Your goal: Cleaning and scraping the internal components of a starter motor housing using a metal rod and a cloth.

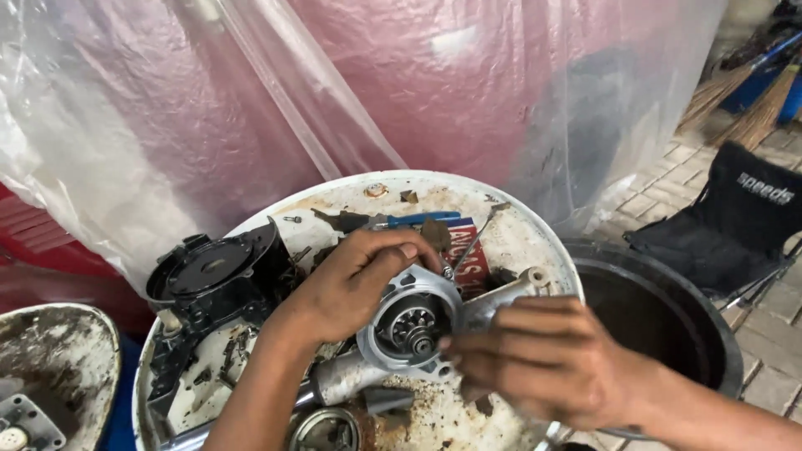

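Note:
A round grey cast-metal housing (407,321) with a small toothed gear in its middle sits over a stained white drum top (522,238). My left hand (351,280) grips the housing's upper left rim, thumb along the top edge. At the lower right rim, my right hand (543,355) pinches the edge with its fingertips beside the gear. A metal tube (342,377) runs out from under the housing toward the lower left.
A black plastic motor cover (213,271) lies on the drum's left part. Blue-handled pliers (401,220), a red card (472,259) and small screws lie at the back. A black bin (668,317) stands on the right, a black folding chair (735,225) beyond, plastic sheeting (334,83) behind.

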